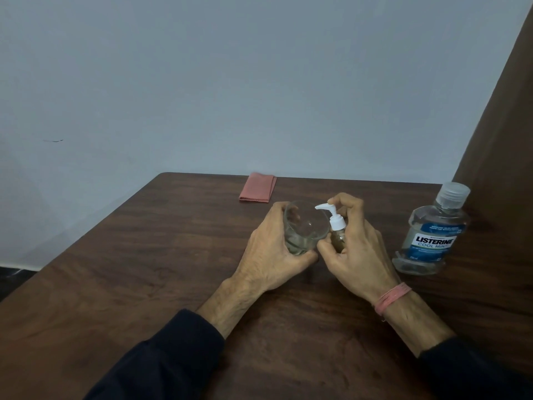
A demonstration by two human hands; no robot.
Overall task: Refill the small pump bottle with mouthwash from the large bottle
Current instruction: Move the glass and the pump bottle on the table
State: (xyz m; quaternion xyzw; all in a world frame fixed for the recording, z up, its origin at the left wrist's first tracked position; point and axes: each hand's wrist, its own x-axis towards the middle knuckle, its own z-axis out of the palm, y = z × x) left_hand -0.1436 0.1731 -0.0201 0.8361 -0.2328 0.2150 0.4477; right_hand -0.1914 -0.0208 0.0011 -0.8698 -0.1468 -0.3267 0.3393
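A small pump bottle (pixel 337 230) is held upright in the right hand (pixel 356 249) near the middle of the dark wooden table (pixel 150 255). The fingers are closed around its clear body, the thumb lying low across the front, and the index finger is curled over the top of the white pump head (pixel 416 210), whose nozzle is pointed to the left. The white collar is seen seated on the neck of the bottle. How much liquid is inside cannot be told, as the body is mostly covered by the fingers.

A clear glass (pixel 305 226) is gripped by the left hand (pixel 274 255), the fingers wrapped round its far side and the thumb pressed near its base. The glass is tilted so that its open mouth is turned toward the camera, and its rim lies just beside the pump nozzle. The two hands are touching at the thumbs.

The large bottle (pixel 431 235), labelled Listerine Cool Mint, is stood upright at the right side of the table, apart from both hands, with its clear cap (pixel 454 194) on. A folded pink cloth (pixel 257 187) is laid flat near the far edge of the table. A pink band (pixel 392 297) is worn on the right wrist, and dark sleeves (pixel 161 359) cover both forearms.
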